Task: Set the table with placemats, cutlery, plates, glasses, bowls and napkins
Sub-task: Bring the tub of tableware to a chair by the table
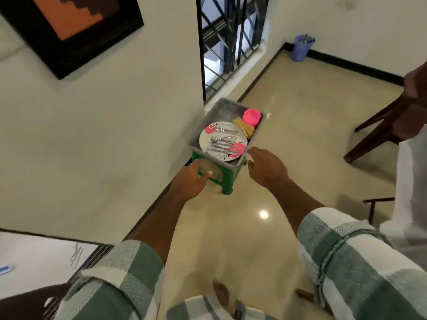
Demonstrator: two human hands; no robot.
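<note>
My left hand (193,179) grips a clear glass (206,168); right hand (265,168) hangs loose-fingered beside the grey tub (223,107) (floral plate (223,140), cutlery (221,140), pink cup (251,117) inside) on a green stool (227,179).

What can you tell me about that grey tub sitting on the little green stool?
The grey rectangular plastic tub sits level on a small green plastic stool beside the cream wall, below a barred window. Its walls are tall and plain. Inside lie a white round plate with pink flowers carrying metal cutlery, a pink plastic cup and a folded tan cloth. Neither hand plainly touches it.
</note>
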